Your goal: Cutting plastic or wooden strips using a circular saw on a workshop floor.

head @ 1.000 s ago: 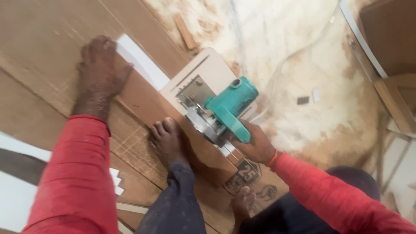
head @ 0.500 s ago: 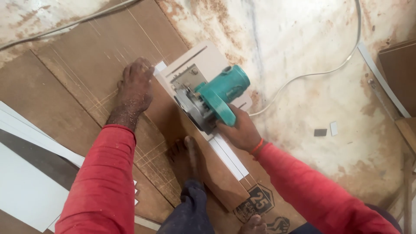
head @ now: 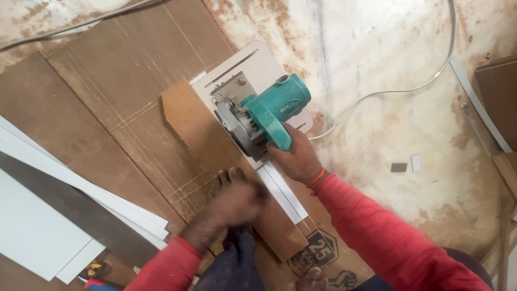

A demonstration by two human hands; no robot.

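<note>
Dusty, stained concrete floor (head: 377, 48) fills the upper right of the head view, while large brown boards (head: 107, 91) scored with thin cut lines cover the left. On those boards lies a narrower brown plank (head: 199, 129), running diagonally from upper left to lower right. A teal circular saw (head: 266, 116) sits on the plank's right edge, its pale base plate (head: 253, 62) flat against the wood and its blade guard facing the plank.

The right hand (head: 296, 156), in a red sleeve with an orange band at the wrist, is wrapped tightly around the saw's teal handle. The left hand (head: 234, 207) is blurred just above the plank, beside a bare foot (head: 229, 175) that rests on the wood; whether its fingers are curled or spread cannot be told, and it holds nothing visible.

Two thin white strips (head: 283, 194) lie along the plank just below the saw. A white power cord (head: 398, 89) curves away from the saw across the floor. White and grey laminate sheets (head: 48, 215) are stacked at the lower left, well apart from the saw.
</note>
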